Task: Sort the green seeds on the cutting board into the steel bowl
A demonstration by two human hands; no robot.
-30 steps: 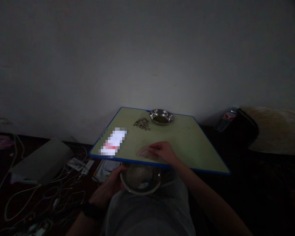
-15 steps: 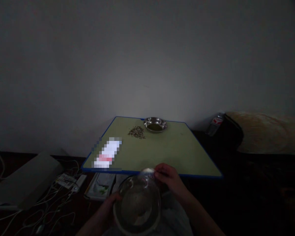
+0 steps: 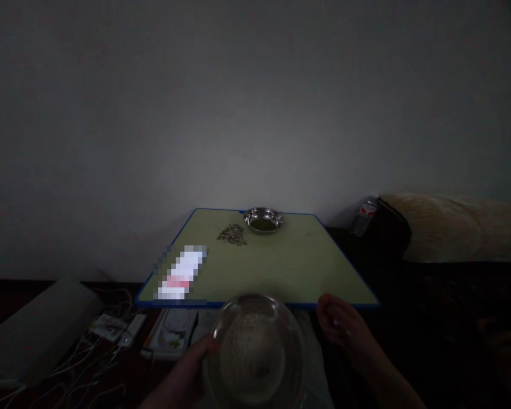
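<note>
My left hand (image 3: 198,360) grips the left rim of a round, shiny metal bowl (image 3: 259,346) just before the table's near edge. Pale, blurred stuff shows inside this bowl; its kind is too dark to make out. To the right of the bowl and apart from it is my right hand (image 3: 340,329), with curled fingers. A small pale glint shows among those fingers, but I cannot make out what it is. Farther off on the table, a small heap of dark and pale seed-like bits (image 3: 232,234) lies beside a second metal bowl (image 3: 264,220) with a greenish bottom.
A low, pale green table (image 3: 281,267) with a blue edge stands against the wall. At its left lies a bright, pixelated phone-like screen (image 3: 181,275). Cables and a power strip (image 3: 111,328), a tray (image 3: 170,335), a bottle (image 3: 365,215) and a beige cushion (image 3: 455,227) surround it.
My right hand has moved right, away from the bowl. The shiny piece by its fingers no longer shows at the rim. The held bowl has shifted slightly right, now facing me more.
</note>
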